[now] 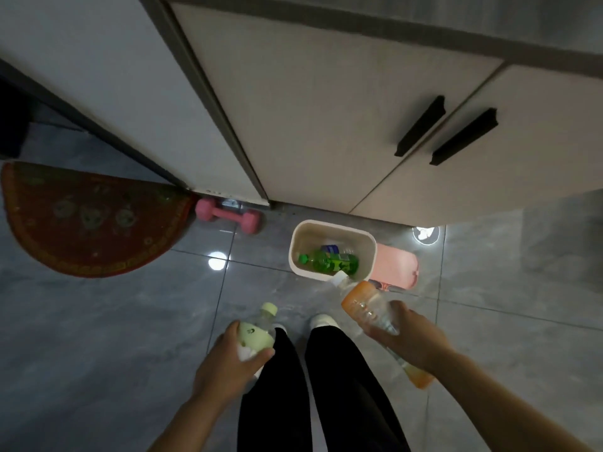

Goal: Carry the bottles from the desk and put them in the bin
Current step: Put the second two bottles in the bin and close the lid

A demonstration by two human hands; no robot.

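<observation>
Above the bin (298, 238), my right hand (411, 340) grips the orange bottle (362, 303), left hand (225, 363) grips the pale bottle (256, 334); released early, either could bounce off the rim.

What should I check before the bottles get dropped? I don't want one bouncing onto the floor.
1. Right hand grips the orange bottle: ok.
2. Left hand grips the pale green bottle: ok.
3. Bin open at the top: ok.
4. Room left beside the green bottle inside: ok.
5. Orange bottle over the opening: not ok, only its cap reaches the rim.
6. Pale green bottle over the bin: not ok.
</observation>
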